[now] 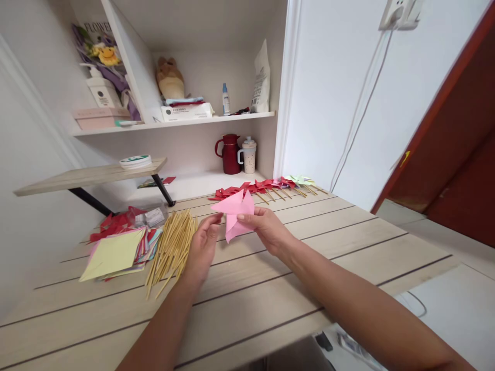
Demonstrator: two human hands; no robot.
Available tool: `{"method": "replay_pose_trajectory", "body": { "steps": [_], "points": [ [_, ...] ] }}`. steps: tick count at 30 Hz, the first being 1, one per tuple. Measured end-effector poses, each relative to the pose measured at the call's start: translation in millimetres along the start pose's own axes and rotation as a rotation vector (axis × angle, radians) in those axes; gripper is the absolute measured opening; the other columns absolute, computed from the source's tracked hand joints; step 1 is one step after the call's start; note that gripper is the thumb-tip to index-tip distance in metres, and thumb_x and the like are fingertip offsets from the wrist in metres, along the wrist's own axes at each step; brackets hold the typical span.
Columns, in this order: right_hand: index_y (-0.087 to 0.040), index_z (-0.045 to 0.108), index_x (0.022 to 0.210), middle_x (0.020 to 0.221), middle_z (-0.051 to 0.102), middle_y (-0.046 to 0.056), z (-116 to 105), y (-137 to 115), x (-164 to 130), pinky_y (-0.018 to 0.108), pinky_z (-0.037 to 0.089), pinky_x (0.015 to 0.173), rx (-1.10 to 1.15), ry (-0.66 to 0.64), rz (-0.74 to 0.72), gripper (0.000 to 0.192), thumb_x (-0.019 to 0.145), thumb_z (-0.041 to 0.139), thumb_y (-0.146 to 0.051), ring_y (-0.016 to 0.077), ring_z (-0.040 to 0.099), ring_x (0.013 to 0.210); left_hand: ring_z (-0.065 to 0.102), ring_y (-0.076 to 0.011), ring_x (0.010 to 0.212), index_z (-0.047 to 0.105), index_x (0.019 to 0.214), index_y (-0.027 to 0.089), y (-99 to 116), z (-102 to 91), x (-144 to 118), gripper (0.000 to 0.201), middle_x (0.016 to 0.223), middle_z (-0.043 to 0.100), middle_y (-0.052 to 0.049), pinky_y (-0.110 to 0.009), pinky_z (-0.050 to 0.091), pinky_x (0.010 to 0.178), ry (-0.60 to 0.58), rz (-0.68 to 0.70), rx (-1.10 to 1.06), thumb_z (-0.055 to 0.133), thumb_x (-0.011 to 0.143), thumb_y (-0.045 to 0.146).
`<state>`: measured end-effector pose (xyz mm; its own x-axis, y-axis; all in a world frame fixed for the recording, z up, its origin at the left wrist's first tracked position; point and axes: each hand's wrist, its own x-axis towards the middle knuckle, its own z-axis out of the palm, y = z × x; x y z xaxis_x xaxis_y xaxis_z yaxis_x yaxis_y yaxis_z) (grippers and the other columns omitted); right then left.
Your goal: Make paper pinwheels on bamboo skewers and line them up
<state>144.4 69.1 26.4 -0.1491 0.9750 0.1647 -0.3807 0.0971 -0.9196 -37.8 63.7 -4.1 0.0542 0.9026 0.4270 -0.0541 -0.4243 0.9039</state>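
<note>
Item: folded pink paper (236, 215), partly shaped into pinwheel vanes, held up off the surface (309, 257) between both hands, apparently so its flaps can be worked from both sides. Left hand (201, 248): fingers curled lightly, thumb and fingertips pinching the paper's lower left edge; otherwise holding nothing. Right hand (266, 230): thumb and forefinger closed on the paper's middle, the remaining fingers loosely bent beneath as support. Beside the left hand: a loose bundle of thin wooden sticks (172, 250), fanned on the surface within easy reach. Further left: a stack of coloured paper squares (116, 253), a yellow sheet uppermost, with red scraps (114, 224) and a small clear packet (153, 217) behind it. Along the far edge: a row of finished pinwheels on sticks (270, 188), mostly red, a few pink and pale green, laid side by side well apart from the work. Behind, on a lower shelf: a dark red jug (230, 153) and a lidded cup (249, 154). Upper shelf: bottles, a bag, boxes.
</note>
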Motion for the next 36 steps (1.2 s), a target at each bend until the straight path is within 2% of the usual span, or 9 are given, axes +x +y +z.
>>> {"method": "replay_pose_trajectory", "body": {
  "steps": [2, 5, 9, 15, 25, 29, 32, 34, 36],
  "points": [
    [-0.014, 0.079, 0.082, 0.081, 0.077, 0.007, 2, 2, -1, 0.033, 0.047, 0.078, 0.037, -0.017, 0.032, 0.033, 0.059, 0.088, -0.036, 0.0184, 0.064, 0.072, 0.058, -0.0275, 0.123, 0.070, 0.118, 0.021, 2, 3.3, -2, 0.048, 0.131, 0.064, -0.012, -0.039, 0.044, 0.105, -0.053, -0.043, -0.022, 0.062, 0.088, 0.057],
    [-0.014, 0.079, 0.081, 0.079, 0.076, 0.006, 5, 5, -3, 0.033, 0.046, 0.075, 0.010, -0.022, 0.047, 0.034, 0.056, 0.089, -0.034, 0.0178, 0.063, 0.070, 0.065, -0.0243, 0.111, 0.071, 0.116, 0.020, 7, 9.7, -5, 0.045, 0.124, 0.069, -0.011, -0.035, 0.047, 0.098, -0.088, -0.136, -0.065, 0.074, 0.081, 0.048],
    [-0.014, 0.078, 0.077, 0.072, 0.074, 0.004, 9, 10, -5, 0.031, 0.044, 0.071, -0.069, 0.010, 0.054, 0.031, 0.055, 0.088, -0.032, 0.0157, 0.061, 0.066, 0.069, -0.0224, 0.098, 0.072, 0.111, 0.016, 12, 14.2, -6, 0.046, 0.108, 0.075, -0.011, -0.033, 0.050, 0.090, -0.037, -0.232, -0.096, 0.081, 0.074, 0.043],
    [-0.014, 0.078, 0.080, 0.075, 0.075, 0.004, 10, 13, -5, 0.030, 0.046, 0.072, -0.071, -0.007, 0.049, 0.031, 0.057, 0.086, -0.033, 0.0165, 0.062, 0.069, 0.070, -0.0207, 0.096, 0.074, 0.104, 0.015, 16, 15.0, -7, 0.041, 0.110, 0.076, -0.011, -0.033, 0.051, 0.089, 0.034, -0.247, -0.192, 0.084, 0.071, 0.038],
    [-0.015, 0.075, 0.082, 0.079, 0.073, 0.004, 11, 13, -8, 0.030, 0.046, 0.072, -0.082, -0.025, 0.044, 0.034, 0.060, 0.086, -0.037, 0.0174, 0.062, 0.072, 0.068, -0.0164, 0.074, 0.077, 0.083, 0.015, 14, 11.5, -3, 0.031, 0.083, 0.076, -0.006, -0.028, 0.051, 0.073, 0.107, -0.263, -0.122, 0.086, 0.065, 0.038],
    [-0.018, 0.069, 0.089, 0.080, 0.069, 0.002, 8, 13, -6, 0.031, 0.046, 0.073, -0.110, 0.009, -0.049, 0.035, 0.071, 0.080, -0.045, 0.0164, 0.060, 0.073, 0.066, -0.0154, 0.074, 0.077, 0.083, 0.015, 12, 9.1, -2, 0.032, 0.083, 0.076, -0.005, -0.027, 0.050, 0.072, 0.146, -0.280, -0.157, 0.087, 0.065, 0.039],
    [-0.022, 0.063, 0.109, 0.087, 0.068, 0.002, 3, 9, -5, 0.035, 0.050, 0.081, -0.181, 0.094, -0.140, 0.041, 0.081, 0.071, -0.051, 0.0189, 0.062, 0.083, 0.066, -0.0144, 0.074, 0.077, 0.085, 0.014, 11, 3.9, 2, 0.033, 0.085, 0.076, -0.006, -0.026, 0.050, 0.072, 0.216, -0.291, -0.219, 0.087, 0.063, 0.036],
    [-0.026, 0.057, 0.122, 0.103, 0.067, 0.005, -1, 5, -6, 0.040, 0.050, 0.088, -0.298, 0.093, -0.259, 0.045, 0.085, 0.067, -0.049, 0.0211, 0.063, 0.094, 0.066, -0.0141, 0.075, 0.077, 0.086, 0.013, 12, 0.0, 4, 0.035, 0.086, 0.076, -0.006, -0.025, 0.050, 0.073, 0.273, -0.299, -0.275, 0.088, 0.061, 0.035],
    [-0.030, 0.053, 0.129, 0.124, 0.059, 0.008, -3, 1, -8, 0.044, 0.050, 0.095, -0.500, 0.034, -0.445, 0.051, 0.083, 0.072, -0.041, 0.0239, 0.060, 0.109, 0.066, -0.0140, 0.075, 0.076, 0.087, 0.013, 13, -3.0, 5, 0.036, 0.086, 0.076, -0.007, -0.025, 0.050, 0.073, 0.316, -0.314, -0.337, 0.089, 0.060, 0.033]
  ]
}}
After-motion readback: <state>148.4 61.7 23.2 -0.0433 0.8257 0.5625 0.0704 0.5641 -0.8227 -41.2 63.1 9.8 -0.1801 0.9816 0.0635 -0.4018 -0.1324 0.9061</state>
